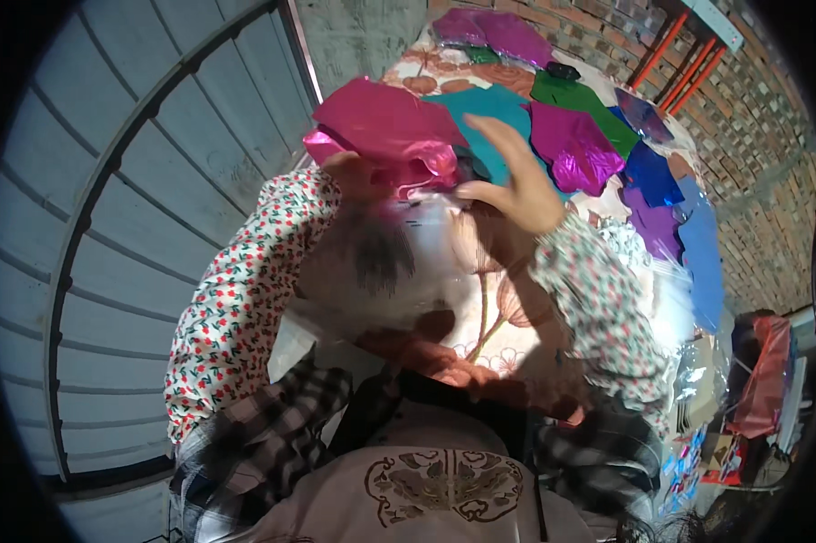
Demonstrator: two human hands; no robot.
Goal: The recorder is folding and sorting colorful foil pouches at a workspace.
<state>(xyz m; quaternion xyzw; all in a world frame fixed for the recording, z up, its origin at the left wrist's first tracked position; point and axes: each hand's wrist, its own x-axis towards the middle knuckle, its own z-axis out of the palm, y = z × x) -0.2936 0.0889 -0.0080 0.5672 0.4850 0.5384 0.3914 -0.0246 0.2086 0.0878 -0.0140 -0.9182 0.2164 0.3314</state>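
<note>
A shiny pink piece (381, 127), fabric or foil, lies bunched at its near edge on the flower-printed cover. My left hand (349, 176) is closed on that near edge; its fingertips are partly hidden by the pink folds. Just right of the piece, my right hand (521, 190) is open, thumb and fingers spread, holding nothing. Its thumb is close to the crumpled pink edge. Nearer to me spreads a clear plastic bag (363, 262) with a dark mark on it. Under and beyond my right hand lies a teal piece (489, 118).
More shiny pieces lie to the right and far side: magenta (575, 149), green (589, 109), blue (652, 176) and light blue (700, 253). Purple packets (494, 34) are at the far end. A ribbed metal panel (155, 226) stands left, a brick wall (770, 136) right.
</note>
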